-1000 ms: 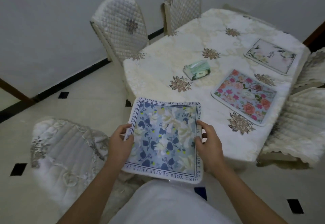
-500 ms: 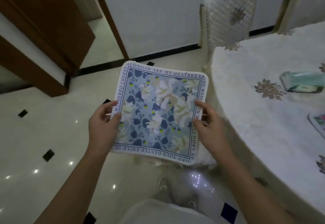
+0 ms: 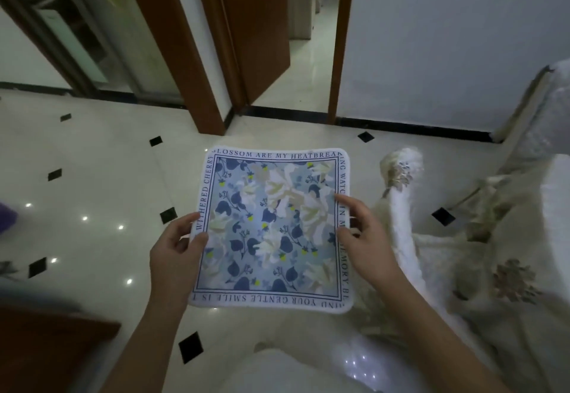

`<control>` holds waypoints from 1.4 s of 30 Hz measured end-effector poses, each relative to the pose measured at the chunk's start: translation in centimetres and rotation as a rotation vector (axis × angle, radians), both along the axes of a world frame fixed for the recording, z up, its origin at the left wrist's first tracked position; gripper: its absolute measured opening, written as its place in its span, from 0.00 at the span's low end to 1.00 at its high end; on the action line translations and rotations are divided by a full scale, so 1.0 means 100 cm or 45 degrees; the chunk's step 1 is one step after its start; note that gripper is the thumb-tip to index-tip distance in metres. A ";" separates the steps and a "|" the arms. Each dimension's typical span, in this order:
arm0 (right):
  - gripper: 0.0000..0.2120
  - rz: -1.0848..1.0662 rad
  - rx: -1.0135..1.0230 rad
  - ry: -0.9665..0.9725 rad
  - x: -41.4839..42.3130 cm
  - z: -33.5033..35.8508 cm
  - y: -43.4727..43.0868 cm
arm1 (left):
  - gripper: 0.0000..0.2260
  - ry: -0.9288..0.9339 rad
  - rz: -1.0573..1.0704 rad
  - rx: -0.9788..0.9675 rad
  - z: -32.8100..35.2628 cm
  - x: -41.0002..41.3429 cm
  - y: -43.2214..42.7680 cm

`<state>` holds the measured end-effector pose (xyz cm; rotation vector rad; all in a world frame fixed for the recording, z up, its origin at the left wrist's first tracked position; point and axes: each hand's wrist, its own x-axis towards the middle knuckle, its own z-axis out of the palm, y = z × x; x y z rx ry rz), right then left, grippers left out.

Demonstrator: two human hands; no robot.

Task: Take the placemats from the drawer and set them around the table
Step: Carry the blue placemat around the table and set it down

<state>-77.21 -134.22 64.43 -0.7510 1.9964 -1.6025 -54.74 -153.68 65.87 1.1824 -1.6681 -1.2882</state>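
Together, the left hand (image 3: 175, 247) and right hand (image 3: 364, 238) pinched the blue floral placemat (image 3: 271, 229) at its nine and three o'clock edges.

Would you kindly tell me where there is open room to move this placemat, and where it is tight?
Open: the tiled floor left of the left hand, up to the door frame, and the doorway ahead. Tight: the covered chair stands close beside the right hand; both hands grip the placemat.

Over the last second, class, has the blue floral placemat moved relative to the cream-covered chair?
Yes. The blue floral placemat was to the right of the cream-covered chair; now it is held left of that chair, over the floor tiles.
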 end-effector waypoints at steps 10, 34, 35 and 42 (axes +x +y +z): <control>0.27 -0.331 0.100 -0.142 0.021 -0.035 -0.041 | 0.15 -0.095 -0.309 0.014 -0.016 -0.032 -0.087; 0.25 -0.223 0.114 0.031 -0.280 -0.014 -0.221 | 0.14 -0.066 -0.171 -0.041 -0.006 -0.302 -0.238; 0.25 -0.208 0.117 0.036 -0.290 -0.014 -0.233 | 0.14 -0.067 -0.156 -0.037 -0.008 -0.309 -0.247; 0.25 -0.256 0.142 0.020 -0.364 -0.023 -0.294 | 0.13 -0.069 -0.181 0.036 -0.020 -0.391 -0.315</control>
